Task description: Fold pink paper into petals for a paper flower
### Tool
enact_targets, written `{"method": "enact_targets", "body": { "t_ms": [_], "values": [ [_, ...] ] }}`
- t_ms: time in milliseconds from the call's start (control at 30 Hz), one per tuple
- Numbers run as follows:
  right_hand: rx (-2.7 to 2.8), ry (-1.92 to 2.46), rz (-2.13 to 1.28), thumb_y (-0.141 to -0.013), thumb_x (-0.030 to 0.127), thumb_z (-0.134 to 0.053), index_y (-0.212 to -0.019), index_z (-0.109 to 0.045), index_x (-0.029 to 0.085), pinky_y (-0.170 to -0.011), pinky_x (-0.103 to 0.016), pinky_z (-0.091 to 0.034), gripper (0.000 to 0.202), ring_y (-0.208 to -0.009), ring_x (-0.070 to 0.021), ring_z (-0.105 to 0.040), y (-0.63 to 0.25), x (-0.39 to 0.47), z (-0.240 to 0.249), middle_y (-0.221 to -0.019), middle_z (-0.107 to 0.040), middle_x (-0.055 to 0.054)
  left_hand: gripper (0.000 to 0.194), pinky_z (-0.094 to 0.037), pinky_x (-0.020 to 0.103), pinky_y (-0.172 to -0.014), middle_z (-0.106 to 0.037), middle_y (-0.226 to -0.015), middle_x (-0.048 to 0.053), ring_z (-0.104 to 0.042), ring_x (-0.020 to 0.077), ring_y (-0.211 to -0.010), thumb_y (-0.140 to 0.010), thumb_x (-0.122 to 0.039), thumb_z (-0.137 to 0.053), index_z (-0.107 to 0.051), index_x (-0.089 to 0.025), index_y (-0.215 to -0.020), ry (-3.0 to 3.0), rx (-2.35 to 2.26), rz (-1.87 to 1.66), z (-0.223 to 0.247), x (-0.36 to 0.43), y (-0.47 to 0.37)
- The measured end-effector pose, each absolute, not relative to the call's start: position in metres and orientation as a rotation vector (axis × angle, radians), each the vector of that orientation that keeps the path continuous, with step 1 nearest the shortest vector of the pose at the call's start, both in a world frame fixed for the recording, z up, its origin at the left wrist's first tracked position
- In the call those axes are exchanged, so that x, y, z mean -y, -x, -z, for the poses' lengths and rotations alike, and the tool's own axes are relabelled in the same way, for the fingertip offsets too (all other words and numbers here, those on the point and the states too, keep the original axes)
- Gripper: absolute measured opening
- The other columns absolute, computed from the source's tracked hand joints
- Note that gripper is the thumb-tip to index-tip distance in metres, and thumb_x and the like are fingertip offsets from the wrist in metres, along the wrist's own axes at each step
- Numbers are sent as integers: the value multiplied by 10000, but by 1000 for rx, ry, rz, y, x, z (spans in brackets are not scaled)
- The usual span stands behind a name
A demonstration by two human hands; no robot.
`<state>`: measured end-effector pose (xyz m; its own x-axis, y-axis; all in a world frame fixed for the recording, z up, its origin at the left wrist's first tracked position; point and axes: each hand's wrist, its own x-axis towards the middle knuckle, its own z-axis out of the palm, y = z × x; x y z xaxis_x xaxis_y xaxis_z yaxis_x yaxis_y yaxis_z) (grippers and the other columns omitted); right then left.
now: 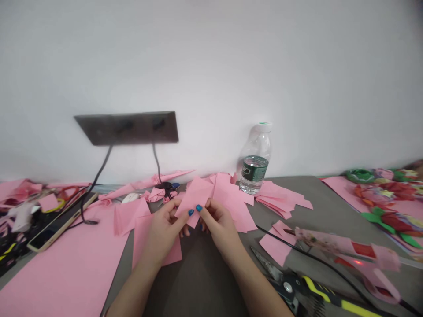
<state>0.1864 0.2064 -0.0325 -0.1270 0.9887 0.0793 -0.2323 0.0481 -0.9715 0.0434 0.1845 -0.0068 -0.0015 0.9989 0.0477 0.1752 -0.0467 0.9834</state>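
Between my two hands is a small piece of pink paper (197,193), held up over the grey table. My left hand (165,229) pinches its lower left side, thumb on the front and fingers behind. On the lower right, my right hand (220,222) grips the same piece with thumb and bent fingers. Under my left wrist lies a pink paper square (172,255). More cut pink pieces (233,204) spread out just behind my right hand, and a folded pink piece (131,215) stands left of my left hand.
A water bottle (255,163) stands against the wall. At right lie a pink glue gun (346,248) with its cord, yellow-black pliers-like cutters (291,286) and paper flowers (393,193). Left are a phone (61,222), a large pink sheet (69,273) and a wall socket strip (132,128) with cables.
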Motion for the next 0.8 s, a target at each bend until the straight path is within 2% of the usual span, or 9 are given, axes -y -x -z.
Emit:
{"method": "enact_targets", "body": {
  "t_ms": [133, 267, 467, 567, 800],
  "values": [
    [1167, 931, -1343, -763, 584, -698, -630, -437, 242, -422, -238, -334, 451, -406, -104, -421, -187, -207, 32, -495, -485, 66, 249, -474, 215, -474, -612, -607, -55, -591, 113, -477, -831, -381, -669, -649, -175, -969, -1326, -1325, -1157, 4, -184, -45],
    [1159, 935, -1320, -758, 595, -699, -618, -435, 243, -424, -237, -341, 462, -415, -105, -421, -187, -207, 31, -489, -479, 64, 455, -509, 248, -484, -669, -675, -39, -637, 142, -496, -732, -322, -725, -599, -168, -1141, -1265, -1329, -1130, 0, -184, -48],
    [1144, 933, -1289, -752, 603, -694, -632, -489, 236, -423, -240, -355, 437, -433, -112, -421, -187, -207, 29, -515, -531, 43, 596, -532, 269, -537, -663, -586, -47, -665, 164, -514, -720, -337, -743, -548, -124, -1242, -1179, -1275, -1094, 1, -185, -48],
    [1127, 951, -1273, -752, 552, -692, -666, -548, 220, -415, -237, -328, 372, -439, -112, -389, -187, -206, 29, -515, -488, 55, 612, -513, 249, -522, -661, -586, -52, -651, 147, -503, -725, -350, -771, -550, -125, -1250, -1133, -1208, -1069, 4, -185, -46],
    [1114, 952, -1241, -756, 432, -662, -722, -626, 204, -475, -256, -334, 233, -519, -140, -436, -187, -205, 30, -593, -554, 23, 484, -484, 214, -513, -698, -678, -16, -623, 106, -516, -786, -363, -783, -629, -153, -1194, -1078, -1064, -1028, 12, -186, -42]
  ]
}}
